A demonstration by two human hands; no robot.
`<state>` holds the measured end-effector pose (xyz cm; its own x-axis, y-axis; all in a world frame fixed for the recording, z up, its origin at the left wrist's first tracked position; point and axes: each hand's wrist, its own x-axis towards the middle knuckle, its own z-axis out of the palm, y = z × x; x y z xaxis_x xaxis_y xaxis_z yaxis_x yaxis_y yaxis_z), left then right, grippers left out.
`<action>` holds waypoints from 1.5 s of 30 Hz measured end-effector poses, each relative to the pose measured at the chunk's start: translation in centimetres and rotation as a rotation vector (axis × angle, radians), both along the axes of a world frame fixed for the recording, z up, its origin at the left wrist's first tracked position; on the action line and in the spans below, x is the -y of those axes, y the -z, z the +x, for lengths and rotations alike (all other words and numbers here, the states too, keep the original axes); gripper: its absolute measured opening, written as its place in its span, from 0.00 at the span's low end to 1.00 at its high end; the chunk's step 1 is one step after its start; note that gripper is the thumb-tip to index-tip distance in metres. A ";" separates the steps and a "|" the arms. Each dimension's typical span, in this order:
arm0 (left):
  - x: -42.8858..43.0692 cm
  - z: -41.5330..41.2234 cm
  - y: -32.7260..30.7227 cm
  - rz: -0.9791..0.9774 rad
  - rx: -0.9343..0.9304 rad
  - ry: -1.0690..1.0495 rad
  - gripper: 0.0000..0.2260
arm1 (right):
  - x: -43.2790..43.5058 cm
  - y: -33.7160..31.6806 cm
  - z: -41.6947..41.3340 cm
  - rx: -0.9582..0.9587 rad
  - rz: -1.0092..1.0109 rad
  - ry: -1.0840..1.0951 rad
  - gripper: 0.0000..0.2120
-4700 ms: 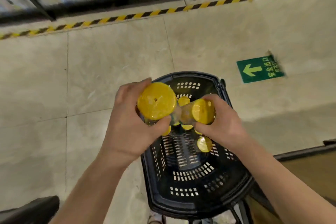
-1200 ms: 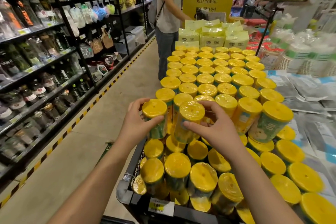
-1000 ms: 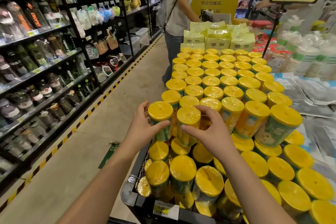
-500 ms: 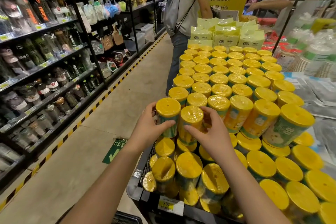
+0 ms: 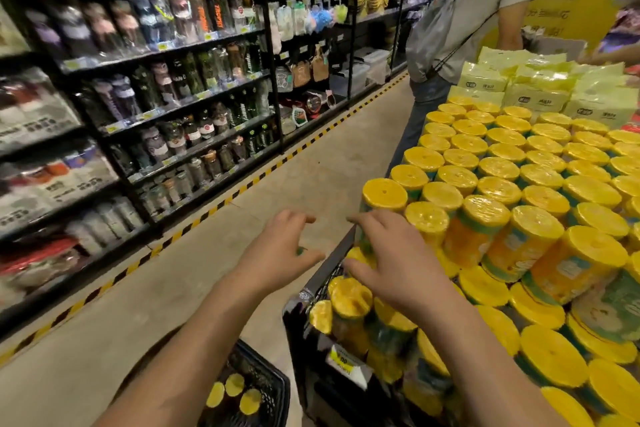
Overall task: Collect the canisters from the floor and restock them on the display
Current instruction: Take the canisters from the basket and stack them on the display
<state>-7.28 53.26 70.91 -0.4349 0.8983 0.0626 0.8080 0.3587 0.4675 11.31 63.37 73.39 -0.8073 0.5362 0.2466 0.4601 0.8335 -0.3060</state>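
Three yellow-lidded canisters [image 5: 235, 392] are seen in the basket [image 5: 277, 380] on the floor [image 5: 156, 305], left hand [image 5: 277, 250] and right hand [image 5: 391, 260] are held empty, fingers spread, at the display [image 5: 320, 276] corner, so restocking is judged mid-way and a reach down for more is called for next.

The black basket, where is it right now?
In the head view, the black basket sits on the floor at the bottom edge, between the left forearm and the display's corner, with yellow-lidded canisters inside.
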 end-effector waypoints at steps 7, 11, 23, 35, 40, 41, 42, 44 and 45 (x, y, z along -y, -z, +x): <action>11.0 0.6 3.4 -0.231 -0.247 -0.262 0.29 | 5.4 4.1 -5.7 0.244 0.022 -0.381 0.30; 17.6 1.0 5.8 -0.368 -0.248 -0.382 0.27 | 9.7 6.3 -8.2 0.274 0.000 -0.505 0.31; 32.4 -2.8 11.8 -0.429 -0.056 -0.591 0.25 | 20.9 11.5 -16.0 0.349 -0.005 -0.687 0.28; 35.8 -9.7 23.9 -0.484 0.106 -0.527 0.24 | 22.8 25.7 -24.3 0.380 -0.025 -0.633 0.22; 33.8 -12.4 33.8 -0.524 0.171 -0.506 0.27 | 20.5 35.6 -27.3 0.423 -0.049 -0.617 0.21; 33.4 -12.9 36.1 -0.540 0.175 -0.500 0.27 | 20.0 38.2 -27.7 0.451 -0.048 -0.622 0.21; 33.0 -13.2 38.5 -0.559 0.179 -0.495 0.27 | 19.6 40.7 -28.0 0.483 -0.045 -0.629 0.21; 32.3 -13.8 43.3 -0.594 0.186 -0.485 0.26 | 18.9 45.7 -28.5 0.535 -0.042 -0.639 0.21; 32.0 -14.1 45.7 -0.607 0.188 -0.482 0.26 | 18.8 48.1 -28.6 0.556 -0.043 -0.651 0.21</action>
